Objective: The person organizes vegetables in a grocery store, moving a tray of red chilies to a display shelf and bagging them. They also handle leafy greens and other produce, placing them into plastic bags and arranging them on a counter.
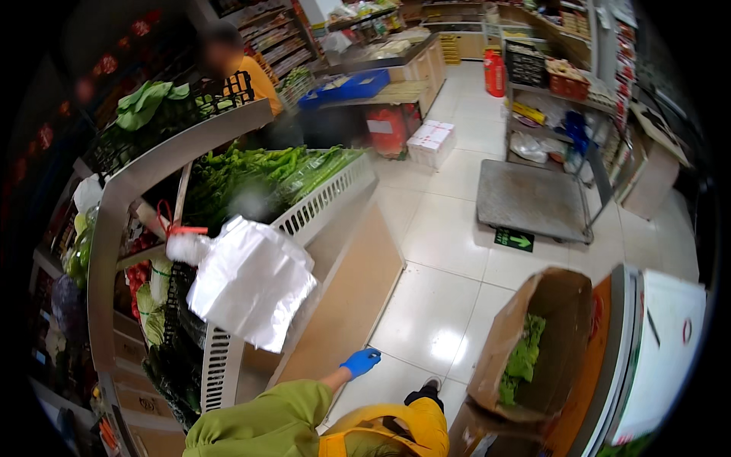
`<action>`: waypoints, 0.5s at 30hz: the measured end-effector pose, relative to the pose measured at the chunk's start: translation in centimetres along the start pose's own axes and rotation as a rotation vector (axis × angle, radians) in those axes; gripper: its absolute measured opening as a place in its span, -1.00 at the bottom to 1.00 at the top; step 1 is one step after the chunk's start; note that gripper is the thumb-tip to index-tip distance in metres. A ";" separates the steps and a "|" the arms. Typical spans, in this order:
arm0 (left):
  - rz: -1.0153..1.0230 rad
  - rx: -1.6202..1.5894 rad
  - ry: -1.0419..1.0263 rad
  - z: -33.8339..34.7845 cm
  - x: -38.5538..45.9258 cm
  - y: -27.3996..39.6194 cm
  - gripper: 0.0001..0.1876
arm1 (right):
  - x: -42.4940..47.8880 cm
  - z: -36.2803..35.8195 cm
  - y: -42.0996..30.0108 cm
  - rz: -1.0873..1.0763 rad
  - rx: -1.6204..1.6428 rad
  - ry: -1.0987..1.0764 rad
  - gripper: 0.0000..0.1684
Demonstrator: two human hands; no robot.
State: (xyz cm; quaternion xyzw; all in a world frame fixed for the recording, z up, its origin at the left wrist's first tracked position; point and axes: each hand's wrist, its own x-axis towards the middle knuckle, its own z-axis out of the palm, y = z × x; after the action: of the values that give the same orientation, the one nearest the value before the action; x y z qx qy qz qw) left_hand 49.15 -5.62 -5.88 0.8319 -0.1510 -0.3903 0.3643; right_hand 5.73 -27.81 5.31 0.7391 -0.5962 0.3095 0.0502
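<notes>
My left hand, in a blue glove below a green sleeve, hangs over the floor beside the beige side panel of a vegetable stand. Its fingers look curled; whether they hold anything small cannot be told. My right hand is out of view. Up and to the left of the left hand, a bundle of clear plastic bags hangs from the stand by a red tie. Green peppers lie behind a white slotted rail. At right, a tall open cardboard box holds leafy greens.
A flat platform cart stands on the tiled floor before a shelf rack. A white carton sits further back, near a red fire extinguisher. A white-topped cabinet is at right. Another person in orange stands beyond the stand.
</notes>
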 end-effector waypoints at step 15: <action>0.375 -0.084 0.623 -16.7 31.9 31.5 -0.66 | 29.8 42.9 -44.2 -0.149 0.923 -0.634 -0.80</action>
State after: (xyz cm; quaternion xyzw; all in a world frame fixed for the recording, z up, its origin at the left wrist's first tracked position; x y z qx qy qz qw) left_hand 83.56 -36.25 6.92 0.8531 -0.1666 -0.0506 0.4918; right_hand 66.05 -59.66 -0.73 0.7812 -0.3313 0.2967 -0.4381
